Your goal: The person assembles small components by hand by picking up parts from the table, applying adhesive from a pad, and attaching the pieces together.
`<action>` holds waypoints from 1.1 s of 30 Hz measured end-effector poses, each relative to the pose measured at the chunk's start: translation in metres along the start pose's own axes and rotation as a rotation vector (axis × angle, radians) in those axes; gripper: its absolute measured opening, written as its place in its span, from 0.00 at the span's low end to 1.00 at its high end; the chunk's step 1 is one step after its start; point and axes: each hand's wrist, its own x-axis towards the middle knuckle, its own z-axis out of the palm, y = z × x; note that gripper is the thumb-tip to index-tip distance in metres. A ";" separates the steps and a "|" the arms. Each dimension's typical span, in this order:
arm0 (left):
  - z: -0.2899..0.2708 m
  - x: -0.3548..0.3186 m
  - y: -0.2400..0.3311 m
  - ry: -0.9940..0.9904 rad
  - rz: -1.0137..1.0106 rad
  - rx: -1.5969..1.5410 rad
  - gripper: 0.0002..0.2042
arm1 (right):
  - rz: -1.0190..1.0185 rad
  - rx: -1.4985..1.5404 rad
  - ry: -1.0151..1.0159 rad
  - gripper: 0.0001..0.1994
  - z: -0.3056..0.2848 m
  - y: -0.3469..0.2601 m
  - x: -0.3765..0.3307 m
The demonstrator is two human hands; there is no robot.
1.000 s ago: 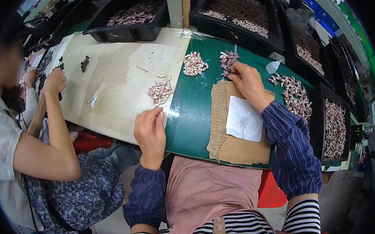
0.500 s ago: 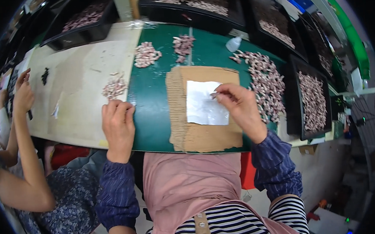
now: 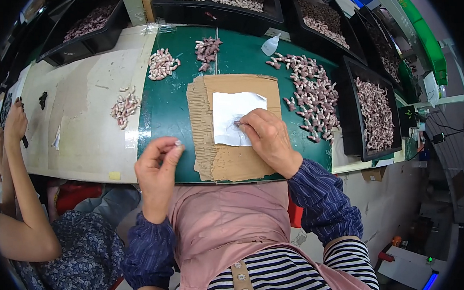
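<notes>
At the far left a co-worker's raised hand (image 3: 15,120) hovers over the cream-coloured worn table covering (image 3: 82,133), where a small heap of pale pink, bean-shaped pieces (image 3: 125,106) lies. Just right of it, on the dark green mat (image 3: 164,122), the person's left hand (image 3: 156,168) is lifted at the near edge, thumb and forefinger pressed together on what seems to be 1 tiny pale piece, too small to tell for sure. Further back sit 2 more heaps, one pale (image 3: 162,64) and one darker pink (image 3: 206,50). In the middle lies a torn brown corrugated cardboard sheet (image 3: 217,162) with a white paper square (image 3: 230,116) on top. The right hand (image 3: 266,140) rests on the cardboard, its fingertips bunched and pressing down on the paper's lower part. Beyond stand a small clear dropper bottle (image 3: 270,45), a wide scatter of pink pieces (image 3: 311,95), and a black plastic tray of the same pieces (image 3: 373,110).
</notes>
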 end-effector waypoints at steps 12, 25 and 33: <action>0.037 -0.024 0.001 -0.089 -0.017 -0.086 0.07 | -0.028 -0.093 -0.003 0.03 -0.003 -0.001 0.005; 0.053 -0.020 0.003 -0.082 0.085 0.153 0.06 | 0.255 0.402 0.051 0.04 -0.012 -0.039 -0.009; 0.058 -0.019 0.009 -0.108 0.257 0.292 0.06 | 0.180 0.402 0.041 0.06 -0.008 -0.047 -0.021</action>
